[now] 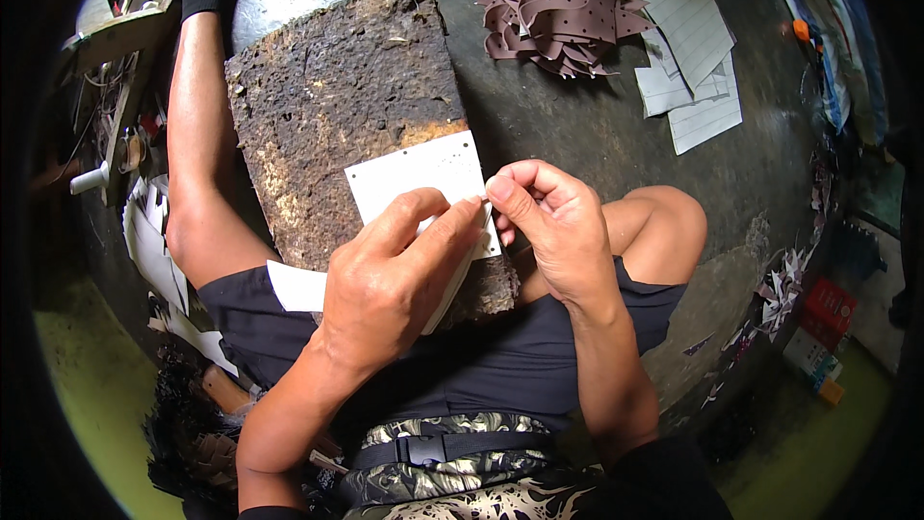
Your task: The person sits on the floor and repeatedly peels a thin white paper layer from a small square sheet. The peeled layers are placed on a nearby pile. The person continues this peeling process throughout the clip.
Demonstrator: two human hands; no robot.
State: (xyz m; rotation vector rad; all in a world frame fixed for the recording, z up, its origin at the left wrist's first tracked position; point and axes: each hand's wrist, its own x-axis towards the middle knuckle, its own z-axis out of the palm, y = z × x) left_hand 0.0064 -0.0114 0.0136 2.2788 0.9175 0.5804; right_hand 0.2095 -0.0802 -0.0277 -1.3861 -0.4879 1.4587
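Observation:
A white flat piece with small punched holes (pixel 416 169) lies on a rough, worn slab (pixel 332 87) across my lap. My left hand (pixel 390 265) reaches over this piece, its fingertips closed at the piece's right edge. Right beside them, my right hand (pixel 553 221) is closed in a pinch, thumb against forefinger, at the same edge. Whatever its fingertips hold is too small to name. More white material shows under my left hand, and a white strip (pixel 296 286) sticks out to its left.
Brown punched pieces (pixel 558 5) are heaped on the dark floor at the far right, beside lined paper sheets (pixel 688 34). White scraps (pixel 159 246) lie left of my leg. A red box (pixel 828 308) stands at the right. A wooden frame (pixel 120 87) is at the left.

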